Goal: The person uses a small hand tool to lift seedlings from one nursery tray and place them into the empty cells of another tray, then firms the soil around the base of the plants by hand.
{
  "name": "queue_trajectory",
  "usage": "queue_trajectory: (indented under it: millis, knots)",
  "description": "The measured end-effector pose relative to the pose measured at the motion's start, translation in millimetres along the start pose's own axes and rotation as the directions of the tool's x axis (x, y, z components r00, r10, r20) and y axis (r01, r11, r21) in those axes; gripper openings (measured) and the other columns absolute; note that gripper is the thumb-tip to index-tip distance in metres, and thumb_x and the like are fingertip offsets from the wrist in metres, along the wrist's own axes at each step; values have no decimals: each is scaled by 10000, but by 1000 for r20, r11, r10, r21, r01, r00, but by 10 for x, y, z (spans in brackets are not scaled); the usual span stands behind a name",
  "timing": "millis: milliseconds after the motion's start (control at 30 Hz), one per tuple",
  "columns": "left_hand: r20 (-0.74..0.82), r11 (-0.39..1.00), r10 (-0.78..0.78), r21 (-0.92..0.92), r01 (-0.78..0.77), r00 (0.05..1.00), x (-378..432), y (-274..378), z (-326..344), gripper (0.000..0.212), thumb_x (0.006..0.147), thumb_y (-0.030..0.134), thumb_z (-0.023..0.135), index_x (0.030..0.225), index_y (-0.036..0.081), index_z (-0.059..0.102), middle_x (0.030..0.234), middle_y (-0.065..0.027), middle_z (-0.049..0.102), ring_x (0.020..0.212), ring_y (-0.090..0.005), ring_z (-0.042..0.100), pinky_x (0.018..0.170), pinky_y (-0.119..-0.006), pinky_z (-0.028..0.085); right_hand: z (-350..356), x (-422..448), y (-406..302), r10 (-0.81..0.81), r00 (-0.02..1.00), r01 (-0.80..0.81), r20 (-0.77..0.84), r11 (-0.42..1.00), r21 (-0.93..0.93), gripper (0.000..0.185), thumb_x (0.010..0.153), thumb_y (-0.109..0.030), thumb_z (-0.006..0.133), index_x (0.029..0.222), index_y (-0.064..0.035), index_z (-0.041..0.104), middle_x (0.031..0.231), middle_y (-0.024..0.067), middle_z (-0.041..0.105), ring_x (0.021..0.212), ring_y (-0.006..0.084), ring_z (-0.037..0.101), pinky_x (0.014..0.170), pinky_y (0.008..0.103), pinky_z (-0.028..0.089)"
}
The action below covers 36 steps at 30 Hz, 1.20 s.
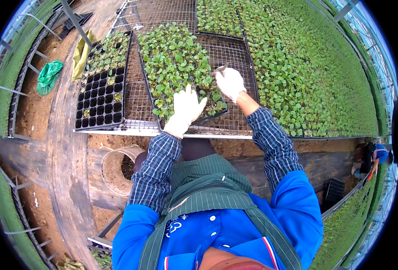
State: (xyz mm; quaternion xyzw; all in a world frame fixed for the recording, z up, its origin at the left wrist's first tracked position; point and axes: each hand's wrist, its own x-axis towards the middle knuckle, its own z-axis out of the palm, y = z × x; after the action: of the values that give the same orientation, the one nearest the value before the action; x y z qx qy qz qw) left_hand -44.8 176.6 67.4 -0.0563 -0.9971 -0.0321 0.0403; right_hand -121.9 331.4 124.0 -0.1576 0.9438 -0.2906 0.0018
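My left hand [187, 107], in a white glove, reaches over the near part of a black plug tray of leafy seedlings [172, 60]. Its thumb and index finger are spread, and I see nothing held in it. At the right edge of the same tray is my right hand [232, 82], also gloved, with the fingers curled around a small dark object [222, 68] that is mostly hidden. Seedling leaves [207, 81] lie close to those fingertips; whether they are pinched is unclear. Between my hands a dark gap shows among the plants.
A partly filled plug tray [101, 98] stands at left on the mesh bench [138, 101]. Dense seedling trays [286, 84] cover the right side. Below the bench edge is a white bucket [112, 168] with dark soil. Another person [379, 155] bends at far right.
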Motion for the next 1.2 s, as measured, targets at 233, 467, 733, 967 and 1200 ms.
queue_trajectory:
  millis: [233, 467, 733, 967, 1200]
  knots:
    - [119, 996, 81, 15, -83, 990, -45, 86, -82, 528, 877, 530, 404, 1141, 124, 615, 1249, -85, 530, 1035, -262, 514, 854, -412, 374, 65, -50, -114, -50, 999, 47, -16, 987, -155, 301, 897, -295, 411, 956, -74, 607, 787, 155, 650, 773, 327, 633, 711, 429, 488]
    - [199, 994, 79, 57, -92, 977, 19, 155, -140, 564, 859, 557, 407, 1167, 128, 604, 1297, -82, 505, 1089, -276, 494, 890, -423, 368, 108, -19, 238, 63, 995, -52, -77, 988, 143, 306, 872, -313, 453, 929, -71, 631, 812, 147, 654, 787, 321, 629, 715, 407, 488]
    - [185, 990, 116, 64, -129, 976, -8, 148, -123, 572, 859, 551, 415, 1171, 106, 592, 1288, -89, 506, 1079, -282, 497, 883, -419, 381, 361, 136, 371, 322, 947, -251, 1, 736, 628, 314, 877, -280, 489, 963, -12, 627, 710, 93, 685, 557, 203, 628, 572, 311, 491]
    - [179, 989, 131, 50, -142, 975, -2, 137, -147, 579, 857, 540, 419, 1194, 96, 579, 1303, -92, 494, 1090, -286, 496, 889, -423, 376, 397, 222, 461, 565, 804, -316, 188, 139, 938, 266, 906, -170, 498, 959, 84, 553, 742, 187, 666, 400, 168, 539, 351, 266, 406]
    - [178, 988, 132, 61, -145, 975, -16, 118, -167, 562, 861, 529, 418, 1171, 95, 594, 1283, -87, 507, 1064, -284, 509, 882, -418, 375, 428, 167, 666, 430, 900, -316, 76, 522, 792, 258, 879, -184, 491, 920, 21, 642, 687, 106, 669, 540, 152, 630, 463, 254, 458]
